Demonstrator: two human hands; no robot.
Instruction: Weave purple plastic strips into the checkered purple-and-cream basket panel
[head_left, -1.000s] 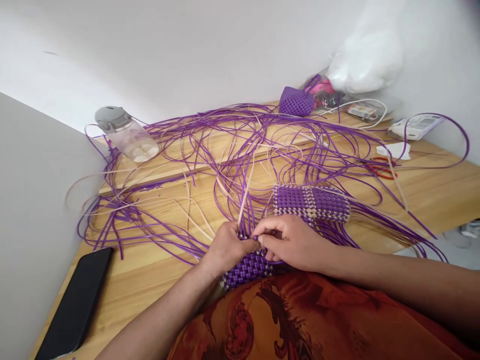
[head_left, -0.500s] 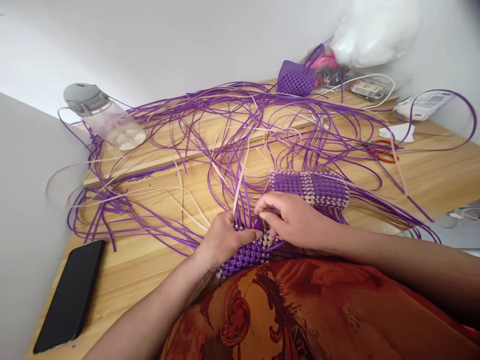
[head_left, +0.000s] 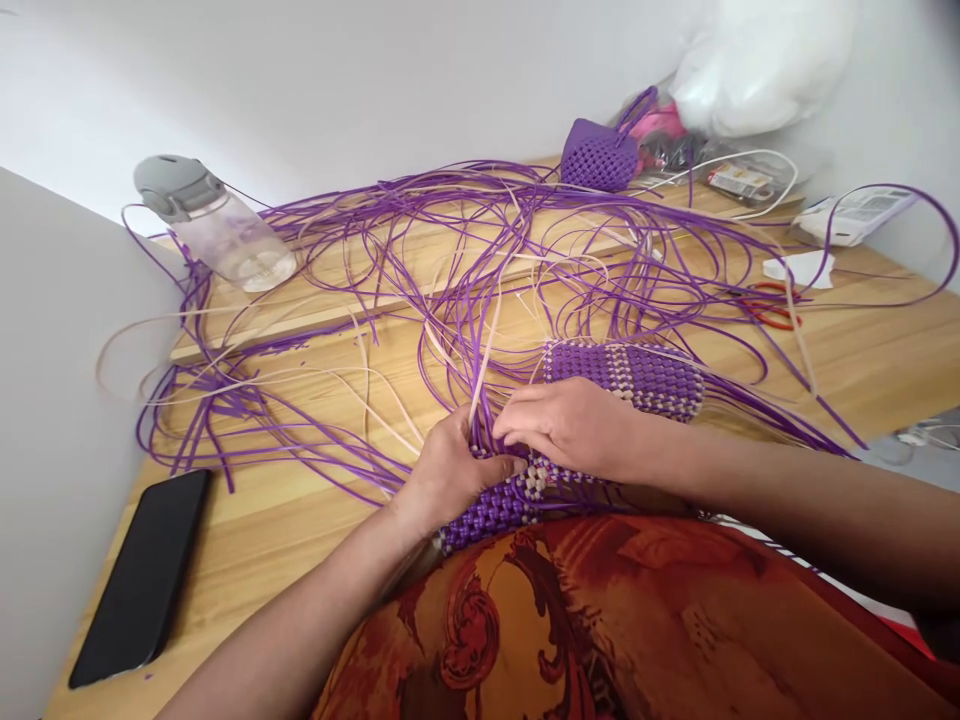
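Note:
A half-woven purple and cream panel (head_left: 630, 368) lies at the near edge of the wooden table (head_left: 315, 520), its near end curving down toward my lap. My left hand (head_left: 450, 472) is closed on the woven edge, thumb pressed on the weave. My right hand (head_left: 574, 425) lies over the panel, fingers bent and pinching among the purple strands (head_left: 480, 385) that rise from the edge. A cream strand (head_left: 487, 360) stands up between the two hands. What exactly the right fingers pinch is hidden.
Long loose purple and cream strips (head_left: 420, 250) sprawl over the table. A clear bottle (head_left: 217, 225) lies at the back left, a black phone (head_left: 142, 575) at the near left. Red scissors (head_left: 769, 305), a small woven purple piece (head_left: 600, 155) and a white bag (head_left: 757, 60) sit at the back right.
My right hand has slid left and flattened over the panel, fingers reaching into the strands beside my left hand. The view has shifted a little.

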